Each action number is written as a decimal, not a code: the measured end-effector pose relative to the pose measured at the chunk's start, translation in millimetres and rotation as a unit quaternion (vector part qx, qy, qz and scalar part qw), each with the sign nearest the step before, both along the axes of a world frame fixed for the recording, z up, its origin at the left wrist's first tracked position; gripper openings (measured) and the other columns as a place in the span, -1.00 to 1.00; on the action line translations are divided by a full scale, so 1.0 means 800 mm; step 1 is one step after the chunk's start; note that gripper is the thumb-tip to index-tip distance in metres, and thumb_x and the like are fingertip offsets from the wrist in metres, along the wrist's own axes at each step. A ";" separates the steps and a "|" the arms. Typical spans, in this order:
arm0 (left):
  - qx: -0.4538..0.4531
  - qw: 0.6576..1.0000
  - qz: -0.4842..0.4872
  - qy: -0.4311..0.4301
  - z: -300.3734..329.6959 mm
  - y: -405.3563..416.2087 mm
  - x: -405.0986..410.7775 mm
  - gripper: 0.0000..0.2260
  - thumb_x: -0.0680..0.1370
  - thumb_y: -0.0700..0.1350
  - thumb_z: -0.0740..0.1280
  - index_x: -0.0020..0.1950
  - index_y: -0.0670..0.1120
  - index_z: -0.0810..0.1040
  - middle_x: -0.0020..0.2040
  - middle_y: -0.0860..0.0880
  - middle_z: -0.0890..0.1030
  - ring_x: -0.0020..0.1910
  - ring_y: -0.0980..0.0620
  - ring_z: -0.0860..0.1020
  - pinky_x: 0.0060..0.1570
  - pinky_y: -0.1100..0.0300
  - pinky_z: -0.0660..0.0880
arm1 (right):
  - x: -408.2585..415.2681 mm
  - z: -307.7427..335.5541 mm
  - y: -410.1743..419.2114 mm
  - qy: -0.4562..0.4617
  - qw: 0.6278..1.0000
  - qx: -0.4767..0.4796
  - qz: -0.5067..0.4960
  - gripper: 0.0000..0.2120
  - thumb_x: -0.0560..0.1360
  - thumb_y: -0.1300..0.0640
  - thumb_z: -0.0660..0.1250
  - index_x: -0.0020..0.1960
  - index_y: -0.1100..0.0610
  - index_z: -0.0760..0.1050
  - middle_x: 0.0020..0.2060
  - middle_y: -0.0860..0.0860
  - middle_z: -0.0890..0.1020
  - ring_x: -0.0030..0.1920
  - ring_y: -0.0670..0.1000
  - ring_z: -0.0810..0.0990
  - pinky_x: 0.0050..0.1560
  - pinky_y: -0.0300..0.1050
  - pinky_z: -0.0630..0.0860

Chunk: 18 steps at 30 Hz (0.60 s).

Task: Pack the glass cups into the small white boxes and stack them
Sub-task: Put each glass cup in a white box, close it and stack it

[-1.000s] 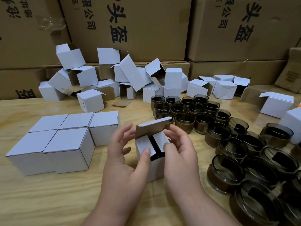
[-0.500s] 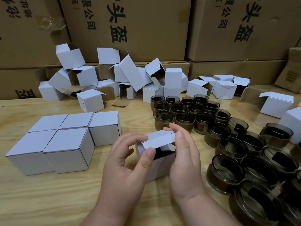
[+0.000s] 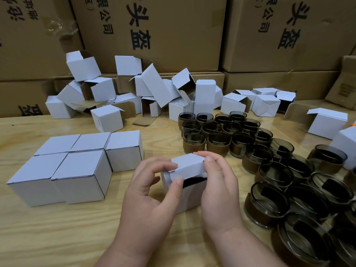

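Observation:
A small white box (image 3: 189, 197) stands on the wooden table (image 3: 57, 237) in front of me, its lid flap tilted down over a dark gap where a cup shows inside. My left hand (image 3: 148, 195) pinches the flap's left edge between thumb and fingers. My right hand (image 3: 219, 191) grips the box's right side, fingertips on the flap's far corner. Several closed white boxes (image 3: 77, 166) sit packed together in one layer at the left. Several smoky glass cups with brown sleeves (image 3: 269, 166) crowd the right side.
A heap of open, unfilled white boxes (image 3: 146, 93) lies at the back of the table. Two more white boxes (image 3: 327, 122) sit at the far right. Large brown cartons (image 3: 173, 35) wall off the rear.
The lid flap stood raised a second ago; both hands have folded it down over the box opening, and it sits lower now than half a second ago.

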<state>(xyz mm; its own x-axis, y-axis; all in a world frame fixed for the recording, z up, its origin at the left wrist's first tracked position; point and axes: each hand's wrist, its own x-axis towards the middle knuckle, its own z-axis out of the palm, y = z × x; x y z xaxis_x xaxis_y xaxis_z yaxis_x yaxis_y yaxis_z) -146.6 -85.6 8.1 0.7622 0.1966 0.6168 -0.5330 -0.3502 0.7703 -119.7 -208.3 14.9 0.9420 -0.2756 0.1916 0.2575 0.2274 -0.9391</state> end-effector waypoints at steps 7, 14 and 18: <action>0.009 1.000 0.002 0.008 -0.002 -0.001 0.001 -0.85 0.41 0.03 0.38 -0.03 0.16 0.60 0.12 0.08 0.61 0.26 -0.04 0.58 0.19 0.04 0.55 | 0.001 0.001 0.000 0.006 1.000 0.009 0.005 -0.73 0.44 -0.03 0.24 -0.05 0.09 0.63 -0.23 -0.16 0.66 -0.24 -0.26 0.54 -0.28 -0.44 0.42; -0.007 0.999 0.008 0.036 0.002 -0.004 -0.003 -0.87 0.35 0.07 0.37 -0.13 0.14 0.59 0.11 0.17 0.59 0.26 0.00 0.57 0.22 0.20 0.50 | 0.003 -0.001 -0.001 0.012 1.000 0.004 -0.004 -0.76 0.39 0.06 0.22 -0.09 0.08 0.64 -0.23 -0.19 0.67 -0.25 -0.30 0.54 -0.30 -0.46 0.41; -0.008 0.999 0.011 0.049 0.002 -0.004 -0.003 -0.89 0.36 0.09 0.37 -0.16 0.13 0.59 0.11 0.21 0.58 0.25 0.11 0.56 0.15 0.42 0.41 | 0.004 -0.003 -0.002 0.018 1.000 -0.004 -0.009 -0.75 0.36 0.08 0.21 -0.10 0.06 0.64 -0.24 -0.20 0.67 -0.25 -0.32 0.53 -0.32 -0.47 0.40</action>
<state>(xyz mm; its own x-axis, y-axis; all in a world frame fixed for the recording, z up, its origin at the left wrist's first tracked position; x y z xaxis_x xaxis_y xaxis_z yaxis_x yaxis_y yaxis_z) -148.9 -88.5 9.6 0.8142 0.2232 0.5360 -0.4474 -0.3471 0.8242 -116.7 -209.6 12.8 0.9435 -0.2905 0.1594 0.2266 0.2148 -0.9500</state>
